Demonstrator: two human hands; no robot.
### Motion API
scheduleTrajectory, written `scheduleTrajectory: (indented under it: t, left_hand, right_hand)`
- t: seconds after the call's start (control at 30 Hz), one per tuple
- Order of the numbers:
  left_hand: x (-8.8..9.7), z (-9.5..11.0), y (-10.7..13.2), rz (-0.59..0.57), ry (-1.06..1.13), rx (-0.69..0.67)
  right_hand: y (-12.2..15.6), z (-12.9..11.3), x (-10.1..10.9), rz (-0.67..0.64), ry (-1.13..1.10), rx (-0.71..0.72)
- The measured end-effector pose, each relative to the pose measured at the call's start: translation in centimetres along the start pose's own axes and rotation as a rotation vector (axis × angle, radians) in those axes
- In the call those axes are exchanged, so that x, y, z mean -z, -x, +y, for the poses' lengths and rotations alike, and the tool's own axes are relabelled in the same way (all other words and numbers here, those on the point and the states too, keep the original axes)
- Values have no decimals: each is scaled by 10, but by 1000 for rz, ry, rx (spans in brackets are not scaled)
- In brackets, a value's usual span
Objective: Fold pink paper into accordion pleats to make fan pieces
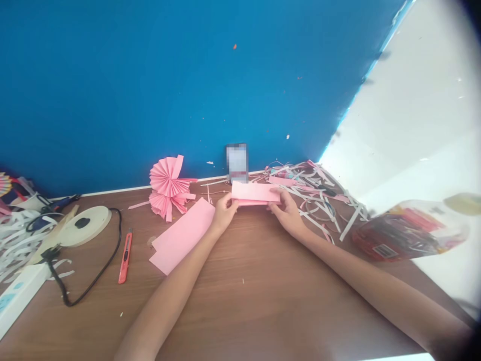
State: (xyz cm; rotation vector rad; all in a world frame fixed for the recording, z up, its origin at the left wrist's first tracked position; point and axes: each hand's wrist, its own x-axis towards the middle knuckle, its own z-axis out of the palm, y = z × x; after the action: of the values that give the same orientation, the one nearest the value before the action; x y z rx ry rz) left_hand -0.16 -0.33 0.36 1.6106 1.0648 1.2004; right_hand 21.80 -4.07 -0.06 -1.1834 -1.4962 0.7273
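Pink sheets [186, 235] are lying just left of your left hand [224, 213], which is pinching the left end of the folded pink paper [254, 191] near the back edge of the table [255, 306]. Your right hand [288, 213] is pinching its right end. It is probably handling light, crisp and easily creased, the ends seemingly offering safest hold.

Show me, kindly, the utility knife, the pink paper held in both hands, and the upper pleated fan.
Utility knife [126, 257], head view: middle of the handle.
Pink paper [254, 192], head view: its lighter upper panel.
Upper pleated fan [167, 180], head view: its pleats.
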Motion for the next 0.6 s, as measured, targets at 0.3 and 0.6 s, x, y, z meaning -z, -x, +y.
scheduleTrajectory:
  t: [0.3, 0.6]
  left_hand:
    - [1, 5, 3, -41, -13, 8]
    - [0, 3, 1, -62, -16, -19]
  right_hand:
    - [0, -7, 0, 20, -144, -115]
    - [-1, -6, 2, 52, -114, -103]
